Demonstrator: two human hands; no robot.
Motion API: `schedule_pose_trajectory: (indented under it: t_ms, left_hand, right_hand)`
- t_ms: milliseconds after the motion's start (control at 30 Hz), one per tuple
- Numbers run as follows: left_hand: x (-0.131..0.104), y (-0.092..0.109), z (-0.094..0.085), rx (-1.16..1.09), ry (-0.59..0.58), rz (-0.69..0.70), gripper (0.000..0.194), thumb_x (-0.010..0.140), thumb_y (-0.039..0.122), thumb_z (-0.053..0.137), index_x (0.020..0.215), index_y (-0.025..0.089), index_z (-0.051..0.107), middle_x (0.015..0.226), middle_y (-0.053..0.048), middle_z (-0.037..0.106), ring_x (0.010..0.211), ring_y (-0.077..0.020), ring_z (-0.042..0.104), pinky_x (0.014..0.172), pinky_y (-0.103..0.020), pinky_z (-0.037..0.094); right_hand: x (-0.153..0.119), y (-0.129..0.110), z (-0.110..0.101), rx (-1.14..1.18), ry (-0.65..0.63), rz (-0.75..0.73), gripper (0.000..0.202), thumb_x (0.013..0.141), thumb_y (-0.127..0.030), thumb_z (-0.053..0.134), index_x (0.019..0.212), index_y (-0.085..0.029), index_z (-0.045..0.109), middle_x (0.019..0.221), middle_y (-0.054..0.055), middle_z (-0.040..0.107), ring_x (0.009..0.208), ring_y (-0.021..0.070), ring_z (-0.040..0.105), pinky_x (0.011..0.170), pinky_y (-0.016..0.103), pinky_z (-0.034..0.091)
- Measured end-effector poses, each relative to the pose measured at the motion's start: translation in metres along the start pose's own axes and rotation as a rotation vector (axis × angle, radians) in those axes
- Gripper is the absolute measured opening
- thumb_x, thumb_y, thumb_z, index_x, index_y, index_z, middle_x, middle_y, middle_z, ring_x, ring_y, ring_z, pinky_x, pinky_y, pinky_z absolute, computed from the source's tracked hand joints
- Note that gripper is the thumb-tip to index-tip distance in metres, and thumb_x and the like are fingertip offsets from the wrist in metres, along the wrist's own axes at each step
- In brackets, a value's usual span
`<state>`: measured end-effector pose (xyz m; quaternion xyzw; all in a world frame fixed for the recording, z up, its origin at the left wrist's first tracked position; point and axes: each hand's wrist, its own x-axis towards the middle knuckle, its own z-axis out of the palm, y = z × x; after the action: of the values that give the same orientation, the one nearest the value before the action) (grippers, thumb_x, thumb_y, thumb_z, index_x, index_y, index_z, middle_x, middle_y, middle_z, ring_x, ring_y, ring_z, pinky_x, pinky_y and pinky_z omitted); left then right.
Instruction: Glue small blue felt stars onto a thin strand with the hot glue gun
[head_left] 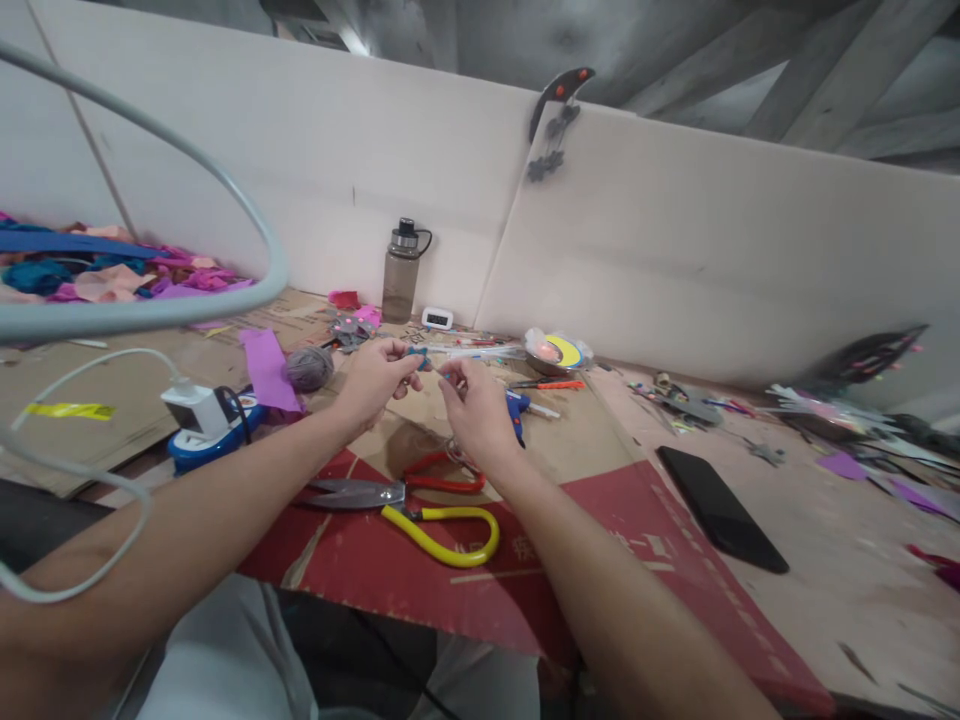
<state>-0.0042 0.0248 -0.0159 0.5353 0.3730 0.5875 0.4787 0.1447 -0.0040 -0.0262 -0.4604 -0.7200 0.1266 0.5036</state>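
Observation:
My left hand (pixel 380 380) pinches a small blue-teal piece (pixel 420 356) between thumb and fingertips, above the middle of the cardboard. Close by on the right, my right hand (pixel 472 405) has its fingers pressed together on something small that I cannot make out. A short gap separates the two hands. Below them lie scissors with yellow handles (pixel 491 540) and another tool with red handles (pixel 431 468). A blue glue gun (pixel 516 408) shows partly behind my right hand. A ball of grey yarn (pixel 309 369) rests left of my left hand.
A bottle (pixel 401 275) and a small digital clock (pixel 437 319) stand near the white wall. On the right lies a black phone (pixel 720 508). A blue power strip (pixel 214 440) with a white charger is at left. A pale hose (pixel 255 220) arches across the upper left.

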Motion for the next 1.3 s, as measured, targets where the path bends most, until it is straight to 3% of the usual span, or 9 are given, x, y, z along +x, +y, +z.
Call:
schedule_pose_trajectory:
  t_ms: [100, 233, 367, 467, 600, 767, 900, 1067, 1300]
  left_hand:
    - [0.001, -0.001, -0.001, -0.016, 0.025, -0.036, 0.022, 0.066, 0.025, 0.075, 0.075, 0.015, 0.057, 0.068, -0.001, 0.063, 0.055, -0.0087, 0.058, 0.038, -0.016, 0.030]
    - [-0.001, -0.001, 0.000, -0.060, -0.006, -0.076, 0.020, 0.069, 0.025, 0.072, 0.076, 0.015, 0.057, 0.076, -0.004, 0.067, 0.067, -0.0118, 0.064, 0.042, -0.016, 0.037]
    - [-0.002, 0.000, 0.003, -0.222, -0.084, -0.123, 0.017, 0.072, 0.020, 0.070, 0.077, 0.015, 0.055, 0.078, -0.006, 0.069, 0.066, -0.0129, 0.066, 0.041, -0.016, 0.036]
    - [0.000, -0.001, 0.004, -0.309, -0.082, -0.141, 0.016, 0.074, 0.015, 0.068, 0.076, 0.015, 0.052, 0.076, -0.005, 0.069, 0.062, -0.0107, 0.064, 0.042, -0.015, 0.037]
    - [0.004, -0.003, 0.004, -0.347, -0.032, -0.138, 0.015, 0.076, 0.011, 0.065, 0.073, 0.014, 0.051, 0.070, -0.003, 0.066, 0.057, -0.0072, 0.060, 0.044, -0.014, 0.039]
    - [0.003, -0.001, 0.006, -0.356, -0.034, -0.233, 0.008, 0.076, 0.007, 0.059, 0.069, 0.010, 0.060, 0.064, -0.004, 0.064, 0.054, -0.0068, 0.058, 0.045, -0.014, 0.041]
    - [0.003, 0.000, 0.008, -0.357, -0.011, -0.326, 0.017, 0.076, 0.003, 0.056, 0.061, 0.009, 0.061, 0.057, -0.002, 0.060, 0.044, -0.0030, 0.049, 0.042, -0.012, 0.039]
    - [0.008, -0.004, 0.005, -0.409, 0.015, -0.406, 0.017, 0.077, 0.003, 0.058, 0.062, 0.009, 0.064, 0.059, -0.003, 0.062, 0.045, -0.0028, 0.048, 0.044, -0.012, 0.040]
    - [0.002, -0.007, 0.006, -0.335, -0.001, -0.375, 0.012, 0.078, 0.004, 0.059, 0.067, 0.010, 0.061, 0.058, -0.002, 0.062, 0.048, -0.0042, 0.053, 0.047, -0.014, 0.042]
  right_hand:
    - [0.002, 0.007, 0.000, -0.012, 0.003, -0.014, 0.009, 0.082, -0.021, 0.051, 0.080, -0.020, 0.060, 0.084, 0.004, 0.063, 0.085, 0.0179, 0.057, 0.082, 0.034, 0.045]
    - [0.003, 0.013, 0.009, 0.226, -0.047, 0.168, 0.009, 0.079, -0.026, 0.055, 0.076, -0.019, 0.060, 0.078, 0.002, 0.064, 0.076, 0.0160, 0.059, 0.079, 0.035, 0.048]
    - [0.001, 0.012, 0.019, 0.672, -0.149, 0.446, 0.012, 0.074, -0.030, 0.060, 0.073, -0.019, 0.054, 0.072, -0.001, 0.062, 0.058, 0.0098, 0.056, 0.066, 0.030, 0.052]
    - [0.000, 0.010, 0.021, 0.743, -0.175, 0.531, 0.018, 0.074, -0.032, 0.060, 0.084, -0.019, 0.054, 0.073, -0.003, 0.060, 0.048, 0.0056, 0.044, 0.052, 0.024, 0.045]
    - [0.002, 0.009, 0.014, 0.315, -0.049, 0.283, 0.027, 0.074, -0.027, 0.061, 0.099, -0.020, 0.055, 0.069, -0.006, 0.051, 0.057, 0.0102, 0.046, 0.057, 0.025, 0.041]
    - [0.001, 0.004, 0.002, -0.104, 0.016, -0.095, 0.026, 0.081, -0.018, 0.056, 0.106, -0.023, 0.063, 0.091, 0.004, 0.063, 0.078, 0.0176, 0.054, 0.074, 0.031, 0.042]
    - [-0.002, 0.004, -0.003, -0.279, -0.004, -0.169, 0.021, 0.091, -0.028, 0.051, 0.101, -0.028, 0.070, 0.093, 0.004, 0.066, 0.082, 0.0192, 0.058, 0.071, 0.030, 0.040]
    - [-0.004, 0.007, -0.008, -0.410, -0.019, -0.255, 0.029, 0.094, -0.033, 0.048, 0.116, -0.032, 0.066, 0.094, 0.005, 0.067, 0.086, 0.0192, 0.058, 0.067, 0.029, 0.035]
    - [-0.002, 0.007, -0.010, -0.523, 0.022, -0.377, 0.029, 0.097, -0.033, 0.043, 0.094, -0.026, 0.072, 0.084, 0.004, 0.067, 0.081, 0.0150, 0.058, 0.068, 0.026, 0.036]
